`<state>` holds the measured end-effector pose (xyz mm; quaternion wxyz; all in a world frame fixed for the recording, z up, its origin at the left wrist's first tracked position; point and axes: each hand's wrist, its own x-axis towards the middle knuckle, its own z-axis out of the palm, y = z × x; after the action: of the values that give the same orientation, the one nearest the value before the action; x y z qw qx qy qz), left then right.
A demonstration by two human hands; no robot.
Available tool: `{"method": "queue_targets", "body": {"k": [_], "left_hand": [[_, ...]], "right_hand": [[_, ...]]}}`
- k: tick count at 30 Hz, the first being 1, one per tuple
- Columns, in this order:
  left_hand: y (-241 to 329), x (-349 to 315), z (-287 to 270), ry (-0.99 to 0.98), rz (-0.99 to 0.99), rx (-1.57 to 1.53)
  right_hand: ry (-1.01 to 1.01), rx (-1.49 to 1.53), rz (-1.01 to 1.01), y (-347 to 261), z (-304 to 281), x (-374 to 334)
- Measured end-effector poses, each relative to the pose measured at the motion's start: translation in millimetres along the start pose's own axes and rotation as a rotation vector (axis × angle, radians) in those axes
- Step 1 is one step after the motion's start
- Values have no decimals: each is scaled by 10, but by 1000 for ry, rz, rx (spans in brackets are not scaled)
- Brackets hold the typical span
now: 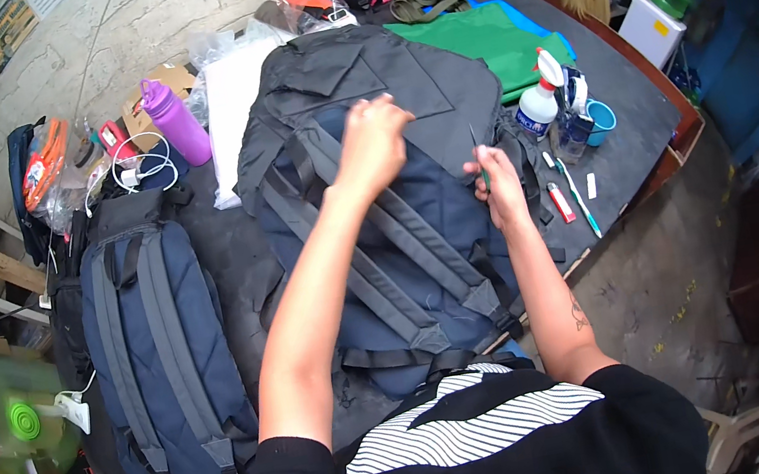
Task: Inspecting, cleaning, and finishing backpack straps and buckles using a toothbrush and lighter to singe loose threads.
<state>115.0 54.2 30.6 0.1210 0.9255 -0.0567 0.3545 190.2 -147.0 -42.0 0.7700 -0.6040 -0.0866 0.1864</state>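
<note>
A large dark grey and navy backpack (436,181) lies on the table in front of me, its padded shoulder straps facing up. Above its upper part, my left hand (373,145) is closed in a pinch; anything between the fingertips is too small to make out. My right hand (498,184) is wrapped round a small thin tool (486,180), green at the grip, its dark pointed tip sticking up. That hand is over the bag's right edge. To the left lies a second navy backpack (148,349) with grey straps, untouched by either hand.
On the right stand a spray bottle (539,102), a blue cup (599,121) and a toothbrush (580,199). Green fabric (478,47) lies behind the bag. A purple bottle (177,122) and a white cable (145,162) are at the back left. A green fan (24,419) is beside the table.
</note>
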Motion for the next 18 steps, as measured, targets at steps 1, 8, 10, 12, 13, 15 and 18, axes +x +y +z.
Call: {"method": "queue_targets", "body": {"k": [1,8,10,12,13,15,18], "left_hand": [[51,-44,203,-106,37,53],[321,-176,678,-416,-180,115],[305,-90,647,-430,-227,32],[254,-69,658,-472,-379,-129],[219,-78,674,-511,-533,-291],[77,-149,741,-423,-564,-374],[-94,-216,844,-287,-671,-609]], "right_hand": [[-32,62,24,69,-50,-48],[22,-158,-166,230,-205,-219],[18,-273,-226,287,-280,-170],[53,-377,-243,366,-330,-108],[85,-483,-259,337,-316,-125],[148,-556,-374,304,-219,-147],[134,-611,-374,220,-49,-192]]}}
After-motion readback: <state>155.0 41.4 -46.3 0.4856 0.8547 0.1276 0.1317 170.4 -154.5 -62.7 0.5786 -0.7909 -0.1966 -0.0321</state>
